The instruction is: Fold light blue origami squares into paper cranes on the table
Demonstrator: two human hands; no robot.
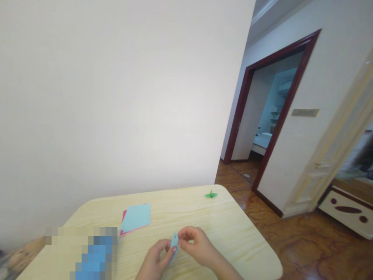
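Note:
Between my two hands, just above the wooden table [233,241], is a small folded piece of light blue paper [174,243], narrow and pointed at the top. My left hand [159,256] pinches it from the left, thumb in front. On the other side, the fingertips of my right hand [194,243] are closed at its upper right edge. Those fingertips partly hide the paper, so its exact folds cannot be made out. A stack of light blue and pink paper sheets [136,217] lies farther back on the left.
A small green folded paper crane [211,194] stands near the table's far right corner. A pixelated blue patch [94,258] covers the table's front left. Behind the table rises a white wall [131,97]; a doorway [262,112] opens on the right.

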